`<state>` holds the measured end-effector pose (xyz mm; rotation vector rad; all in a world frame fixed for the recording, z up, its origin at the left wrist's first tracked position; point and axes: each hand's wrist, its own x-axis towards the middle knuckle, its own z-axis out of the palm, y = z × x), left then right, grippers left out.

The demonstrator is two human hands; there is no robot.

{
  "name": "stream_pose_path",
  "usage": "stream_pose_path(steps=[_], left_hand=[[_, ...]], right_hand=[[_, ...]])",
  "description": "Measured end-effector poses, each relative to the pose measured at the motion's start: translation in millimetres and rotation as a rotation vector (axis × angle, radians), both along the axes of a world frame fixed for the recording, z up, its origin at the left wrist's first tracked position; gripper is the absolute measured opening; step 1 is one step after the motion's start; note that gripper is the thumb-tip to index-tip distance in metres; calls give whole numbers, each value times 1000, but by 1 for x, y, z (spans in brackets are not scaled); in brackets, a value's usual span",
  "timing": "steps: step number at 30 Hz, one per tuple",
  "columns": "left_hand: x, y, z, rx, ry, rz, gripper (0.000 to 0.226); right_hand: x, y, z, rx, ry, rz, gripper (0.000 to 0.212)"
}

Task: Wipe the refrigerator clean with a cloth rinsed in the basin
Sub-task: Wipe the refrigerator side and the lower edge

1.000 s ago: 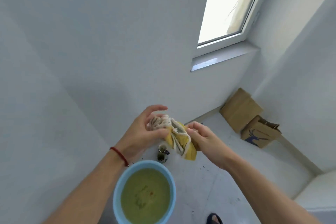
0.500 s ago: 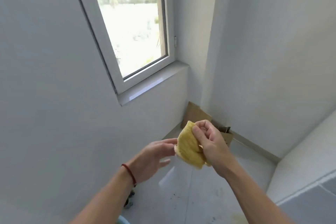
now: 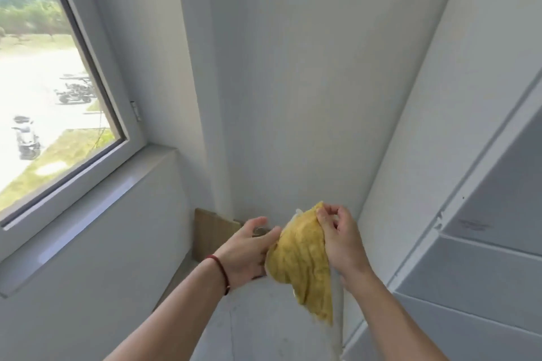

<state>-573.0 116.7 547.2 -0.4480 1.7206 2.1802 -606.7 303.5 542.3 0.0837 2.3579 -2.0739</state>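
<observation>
Cloth, yellow and bunched, hangs in mid-air at about 5 o'clock in the view, its long axis running from a top corner at 12 down to a loose tail at 5. Right hand pinches that top corner, fingers curled round it. Left hand lies against the cloth's 9 o'clock side with fingers nearly straight, touching but not gripping; a red cord circles its wrist. Fridge, pale grey, fills the 3 o'clock side; a faint mark on its panel is too blurred to read. Window sits at 10, cardboard behind the hands.
</observation>
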Motion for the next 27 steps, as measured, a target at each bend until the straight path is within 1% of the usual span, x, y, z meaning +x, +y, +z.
stream_pose_path(steps=[1, 2, 3, 4, 5, 6, 8, 9, 10, 12, 14, 15, 16, 17, 18, 19, 20, 21, 22, 23, 25, 26, 27], left_hand=[[-11, -1, -3, 45, -28, -66, 58], [-23, -2, -7, 80, -8, -72, 56], [-41, -2, -10, 93, 35, -82, 51], [-58, -2, -9, 78, 96, -94, 45], [-72, -1, -6, 21, 156, -118, 40], [-85, 1, -3, -55, 212, -145, 36], [-109, 3, -2, -194, 300, -182, 30], [-120, 2, -1, -215, 340, -183, 29], [-135, 1, 0, -216, 375, -188, 27], [-157, 1, 8, -212, 404, -229, 20], [-166, 3, 16, -180, 350, -388, 16], [-168, 3, 18, -151, 329, -488, 22], [-172, 3, 21, -144, 353, -593, 36], [-181, 3, 23, -204, 432, -685, 53], [-189, 5, 26, -357, 542, -752, 65], [-194, 8, 28, -549, 671, -783, 69], [-198, 17, 31, -724, 808, -791, 64], [-200, 25, 31, -830, 906, -799, 55], [-201, 33, 31, -892, 962, -816, 43], [-201, 41, 32, -940, 976, -839, 33], [-204, 52, 38, -1016, 914, -859, 20], [-208, 61, 44, -1011, 847, -852, 14], [-212, 62, 48, -917, 728, -829, 12]], right_hand=[[-8, 5, 1, -62, -87, -10, 21], [-12, 11, 4, -149, -145, -23, 23], [-17, 17, 7, -253, -151, -66, 23], [-20, 21, 12, -343, -126, -108, 25], [-21, 23, 17, -385, -105, -129, 30], [-21, 23, 20, -364, -98, -111, 36], [-24, 20, 19, -252, -140, -6, 52], [-25, 15, 20, -190, -140, 6, 57], [-31, 10, 17, -138, -114, -50, 56], [-43, 3, 14, 9, -22, -217, 39], [-51, 0, 17, 203, -32, -278, 29], [-54, 1, 17, 241, -84, -256, 28], [-55, 3, 17, 213, -140, -213, 34], [-56, 7, 19, 180, -183, -170, 43], [-56, 12, 23, 215, -201, -154, 52], [-57, 16, 27, 325, -203, -149, 56], [-58, 22, 31, 469, -193, -155, 51], [-58, 27, 35, 611, -173, -151, 40], [-58, 30, 38, 726, -157, -144, 28], [-58, 33, 40, 809, -154, -143, 22], [-56, 42, 42, 892, -145, -175, 24], [-53, 54, 47, 874, -117, -201, 26], [-52, 60, 50, 786, -107, -226, 28]])
